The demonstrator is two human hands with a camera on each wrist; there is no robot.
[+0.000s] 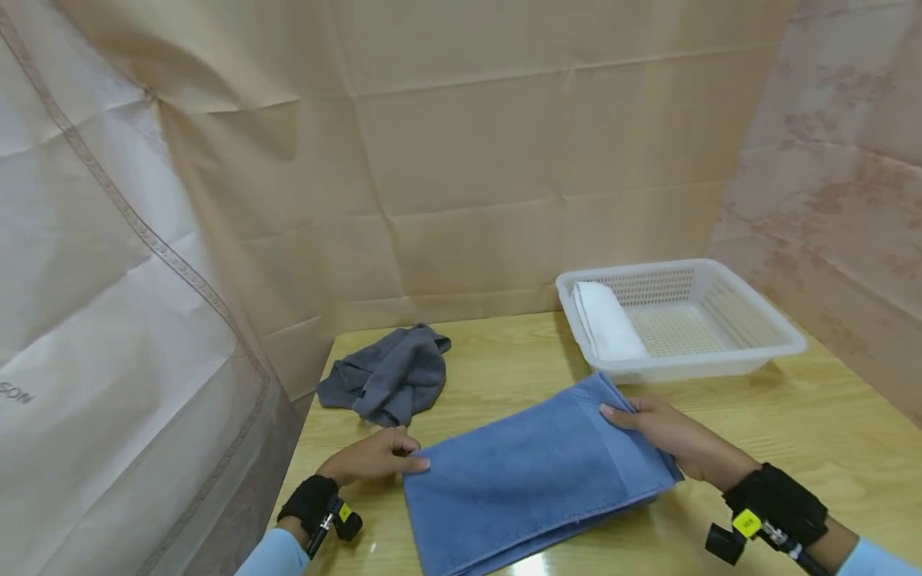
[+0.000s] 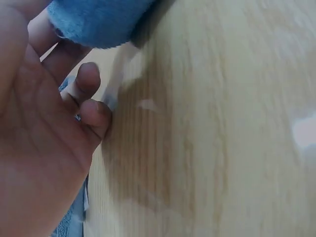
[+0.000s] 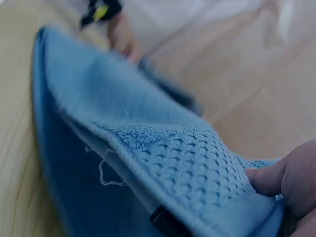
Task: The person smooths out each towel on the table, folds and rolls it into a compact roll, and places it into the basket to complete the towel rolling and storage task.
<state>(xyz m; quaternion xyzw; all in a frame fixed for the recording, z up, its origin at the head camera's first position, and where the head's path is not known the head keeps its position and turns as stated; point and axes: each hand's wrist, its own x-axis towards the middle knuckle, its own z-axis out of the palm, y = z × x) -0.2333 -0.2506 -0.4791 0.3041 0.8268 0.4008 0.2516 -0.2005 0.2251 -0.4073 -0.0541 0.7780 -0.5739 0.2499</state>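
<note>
A folded blue towel (image 1: 519, 472) is held between both hands, its right end lifted off the wooden table. My left hand (image 1: 378, 456) pinches its left corner between thumb and fingers; in the left wrist view the towel's fuzzy edge (image 2: 98, 22) sits at the fingertips, and the other fingers are loosely curled. At the right end my right hand (image 1: 677, 440) grips the towel, thumb on top. The right wrist view shows a dimpled woven band (image 3: 182, 163), a dark tag (image 3: 168, 222) and a loose white thread (image 3: 108, 170) along the layered edge.
A crumpled grey cloth (image 1: 396, 372) lies at the table's back left. On the back right stands a white plastic basket (image 1: 720, 358) with a folded white towel (image 1: 608, 320) along its left side. Hanging fabric (image 1: 461, 176) encloses the table (image 1: 497, 352) behind and at the sides.
</note>
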